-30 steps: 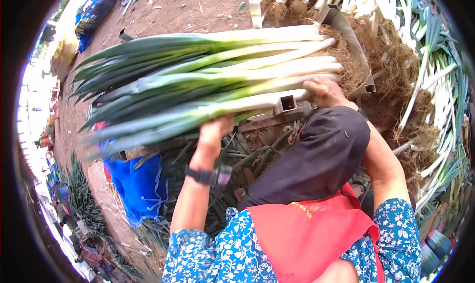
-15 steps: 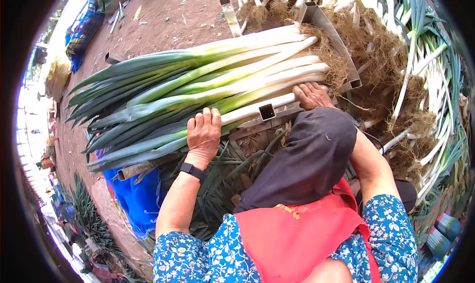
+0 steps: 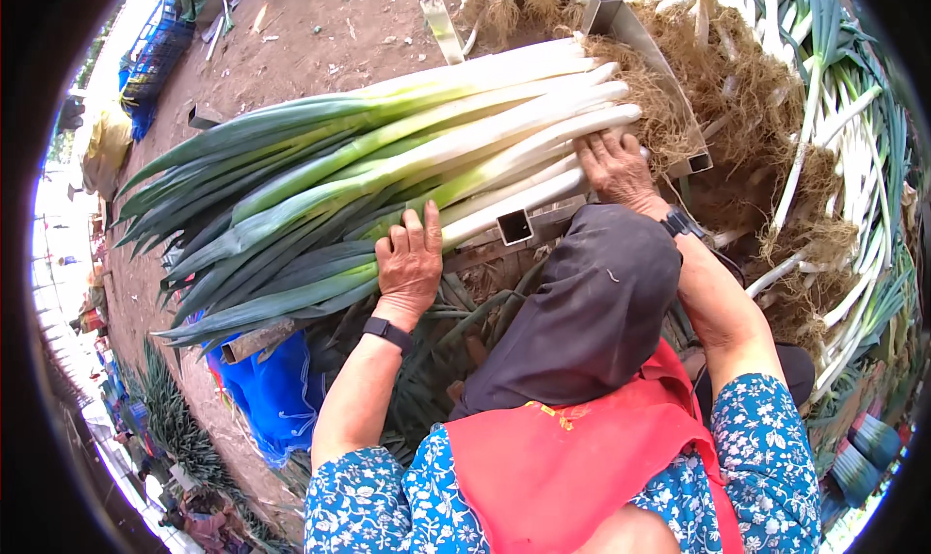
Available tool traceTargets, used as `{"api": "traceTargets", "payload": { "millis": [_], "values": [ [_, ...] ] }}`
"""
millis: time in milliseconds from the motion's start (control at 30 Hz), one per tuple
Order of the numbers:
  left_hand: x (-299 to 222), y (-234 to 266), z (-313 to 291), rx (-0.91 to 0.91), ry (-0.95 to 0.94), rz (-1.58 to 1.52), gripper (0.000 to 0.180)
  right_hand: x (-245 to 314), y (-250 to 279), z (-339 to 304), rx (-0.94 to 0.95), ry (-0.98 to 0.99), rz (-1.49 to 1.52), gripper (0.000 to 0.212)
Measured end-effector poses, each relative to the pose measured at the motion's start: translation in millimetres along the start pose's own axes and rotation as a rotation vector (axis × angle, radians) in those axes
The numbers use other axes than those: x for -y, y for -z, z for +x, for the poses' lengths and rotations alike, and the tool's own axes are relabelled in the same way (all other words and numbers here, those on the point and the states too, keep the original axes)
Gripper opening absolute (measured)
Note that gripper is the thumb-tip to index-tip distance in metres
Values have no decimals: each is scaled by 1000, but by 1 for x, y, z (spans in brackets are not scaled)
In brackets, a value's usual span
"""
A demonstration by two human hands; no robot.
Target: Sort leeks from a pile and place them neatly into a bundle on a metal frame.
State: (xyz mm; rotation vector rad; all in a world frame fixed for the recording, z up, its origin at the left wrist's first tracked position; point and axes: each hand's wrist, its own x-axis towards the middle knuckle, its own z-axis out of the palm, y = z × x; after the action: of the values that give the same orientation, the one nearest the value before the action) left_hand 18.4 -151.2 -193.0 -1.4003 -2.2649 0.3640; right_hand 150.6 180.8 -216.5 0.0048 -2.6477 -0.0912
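Observation:
A thick row of leeks [image 3: 465, 132] lies across a metal rack, green leaves to the left and white shanks to the right. Their brown roots [image 3: 648, 108] rest against a metal end plate [image 3: 655, 60]. My left hand [image 3: 409, 263] is bent over the nearest leeks, where green turns pale; its thumb is hard to make out. Over the white shanks by the roots, my right hand [image 3: 616, 168] curls its fingers onto the near stalks. A square metal tube end [image 3: 515, 227] sticks out at the rack's near side, between both hands.
Many more leeks with roots [image 3: 858, 176] are heaped to the right. A metal post [image 3: 441, 26] rises behind the row. Blue cloth [image 3: 276, 389] hangs below the rack's left end. My knee [image 3: 592, 302] is close to the rack. A blue crate [image 3: 160, 50] stands far left.
My right hand has moved up and slightly left onto the shanks, its wrist strap now showing. My left hand has shifted slightly right. The near leeks are pushed closer to the others.

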Motion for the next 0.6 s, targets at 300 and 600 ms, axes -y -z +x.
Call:
{"api": "traceTargets", "payload": {
  "millis": [300, 600],
  "values": [
    [-17, -8, -14, -145, 104, -150, 51, 3, -23, -66, 226, -127, -213, 71],
    [-2, -24, -48, -116, -94, -346, 54, 13, -27, -77, 348, -65, -233, 68]
  ]
}}
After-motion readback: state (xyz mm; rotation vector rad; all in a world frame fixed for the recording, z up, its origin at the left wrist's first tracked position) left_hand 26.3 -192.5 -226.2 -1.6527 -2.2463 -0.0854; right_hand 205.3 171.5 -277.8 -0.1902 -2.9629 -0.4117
